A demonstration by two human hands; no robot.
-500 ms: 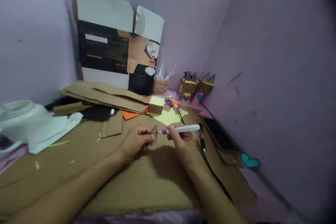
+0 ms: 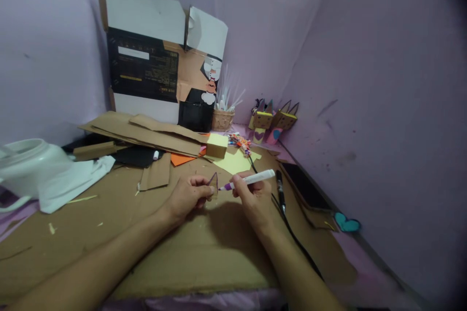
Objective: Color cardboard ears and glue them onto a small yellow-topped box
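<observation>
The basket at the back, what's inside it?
Thin pale sticks poke up out of the basket. Its front wall covers their lower ends, so I can't see what else is down inside.

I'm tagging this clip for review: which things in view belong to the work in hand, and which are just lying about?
In use:
small pointed cardboard piece, held in the left hand
purple-tipped marker, held in the right hand

Apparently just lying about:
black pen-like tool
dark flat device
teal heart
white vessel
</observation>
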